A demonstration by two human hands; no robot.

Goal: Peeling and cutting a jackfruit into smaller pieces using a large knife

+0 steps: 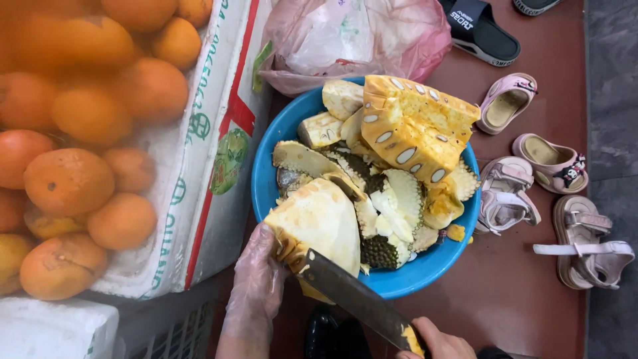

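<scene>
The jackfruit wedge (319, 223) sat at the near rim of the blue basin (266, 179), my gloved left hand (256, 279) cupped against its side. My right hand (435, 342) was clenched on the handle of the knife (352, 296), the blade set against the wedge's lower edge, the cut not yet through. Behind it the basin already held cut pieces, rind scraps and a large yellow chunk (412, 126). Oranges (73, 133) in a foam box crowded my left; small sandals (531, 186) lay right.
</scene>
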